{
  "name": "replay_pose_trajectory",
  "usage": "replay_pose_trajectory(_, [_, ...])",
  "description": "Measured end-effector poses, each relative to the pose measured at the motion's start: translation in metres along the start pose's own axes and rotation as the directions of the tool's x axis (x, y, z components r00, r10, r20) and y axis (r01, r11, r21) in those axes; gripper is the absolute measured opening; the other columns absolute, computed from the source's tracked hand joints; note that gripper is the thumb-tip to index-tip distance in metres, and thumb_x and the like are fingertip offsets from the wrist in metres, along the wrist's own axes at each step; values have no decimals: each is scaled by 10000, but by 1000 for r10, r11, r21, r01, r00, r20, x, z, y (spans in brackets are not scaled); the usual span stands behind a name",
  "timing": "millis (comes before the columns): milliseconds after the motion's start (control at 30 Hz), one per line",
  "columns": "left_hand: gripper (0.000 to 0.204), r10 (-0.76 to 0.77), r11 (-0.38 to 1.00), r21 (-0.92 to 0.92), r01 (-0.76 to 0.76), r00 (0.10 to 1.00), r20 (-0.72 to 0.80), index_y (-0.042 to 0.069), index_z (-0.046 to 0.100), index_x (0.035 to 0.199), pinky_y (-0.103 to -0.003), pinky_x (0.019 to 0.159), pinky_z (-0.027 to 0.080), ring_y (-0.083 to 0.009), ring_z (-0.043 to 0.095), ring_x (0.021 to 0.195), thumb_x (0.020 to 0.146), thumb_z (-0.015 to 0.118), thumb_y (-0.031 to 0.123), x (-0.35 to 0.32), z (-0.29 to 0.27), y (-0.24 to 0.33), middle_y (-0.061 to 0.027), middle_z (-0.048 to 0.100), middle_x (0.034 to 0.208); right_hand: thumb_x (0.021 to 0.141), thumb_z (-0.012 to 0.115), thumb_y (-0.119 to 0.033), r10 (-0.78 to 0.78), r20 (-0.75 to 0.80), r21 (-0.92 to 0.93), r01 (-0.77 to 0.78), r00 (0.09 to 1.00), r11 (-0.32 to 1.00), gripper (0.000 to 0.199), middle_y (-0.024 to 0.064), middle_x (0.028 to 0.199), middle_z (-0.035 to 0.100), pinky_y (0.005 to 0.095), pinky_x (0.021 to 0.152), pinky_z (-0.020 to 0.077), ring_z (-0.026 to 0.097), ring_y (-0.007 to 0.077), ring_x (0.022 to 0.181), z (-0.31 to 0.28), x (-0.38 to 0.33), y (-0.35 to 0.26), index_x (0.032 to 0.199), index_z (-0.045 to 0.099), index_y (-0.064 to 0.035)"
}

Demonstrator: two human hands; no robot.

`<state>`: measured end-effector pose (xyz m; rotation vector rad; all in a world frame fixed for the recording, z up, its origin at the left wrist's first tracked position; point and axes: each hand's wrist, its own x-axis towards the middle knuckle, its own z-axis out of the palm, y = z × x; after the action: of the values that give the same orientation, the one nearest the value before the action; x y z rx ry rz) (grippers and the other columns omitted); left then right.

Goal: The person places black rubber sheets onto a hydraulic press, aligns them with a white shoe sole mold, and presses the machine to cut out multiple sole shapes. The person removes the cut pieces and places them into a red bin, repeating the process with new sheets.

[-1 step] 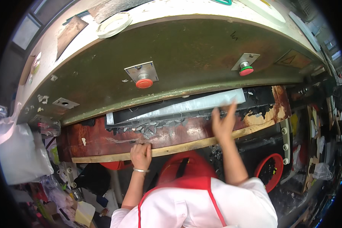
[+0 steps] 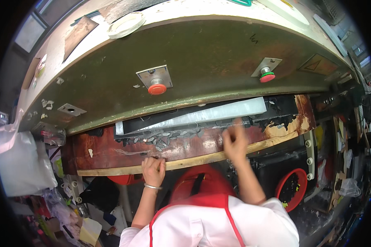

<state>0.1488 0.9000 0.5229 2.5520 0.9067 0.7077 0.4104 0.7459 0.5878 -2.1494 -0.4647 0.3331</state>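
Two hands at the front bed of a green press machine.
Left hand (image 2: 153, 171), fingers curled, rests on the wooden edge strip (image 2: 193, 161), holding nothing; right hand (image 2: 234, 142) is blurred, grip unclear. Many small dark cut pieces (image 2: 165, 138) lie at centre frame: likely light, thin, best pinched singly. Two red buttons (image 2: 157, 89) above.
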Motion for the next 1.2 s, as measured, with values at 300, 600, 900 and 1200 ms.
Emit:
replay_pose_trajectory(300, [114, -71, 993, -91, 81, 992, 104, 66, 715, 776, -407, 722, 424, -305, 549, 797, 743, 749, 170, -62, -16, 23, -100, 578, 773, 791, 677, -51, -346, 309, -53, 379, 886, 924, 54, 149, 782, 679, 419, 697, 509, 638, 331, 724, -9, -71, 80, 828, 703, -21])
replay_pose_trajectory(600, [185, 46, 986, -160, -46, 999, -5, 27, 701, 946, -415, 724, 469, -319, 592, 810, 777, 711, 101, -36, -44, 39, -123, 640, 871, 586, 867, -303, -469, 241, -301, 525, 849, 796, 1067, 397, 1413, 268, 542, 1104, 297, 156, 568, 1365, 37, -17, 7, 1480, 322, -97])
replay_pose_trajectory(900, [566, 37, 977, 190, -98, 952, 303, 154, 522, 1368, -581, 1133, 211, -335, 356, 1379, 829, 673, 237, -62, -44, 46, -159, 421, 1455, 583, 830, -21, -159, 100, 294, 124, 982, 948, 892, 195, 1304, 487, 431, 1016, 427, 481, 347, 1214, 11, -114, 13, 1359, 393, -70])
replay_pose_trajectory(1200, [544, 82, 948, 269, -169, 948, 308, 165, 521, 1380, -573, 1143, 194, -332, 317, 1407, 853, 631, 244, -92, -51, 33, -162, 401, 1476, 714, 722, 121, 34, -156, 769, 100, 987, 631, 761, 172, 1205, 571, 317, 885, 488, 578, 231, 1074, -110, -148, 72, 1341, 346, -88])
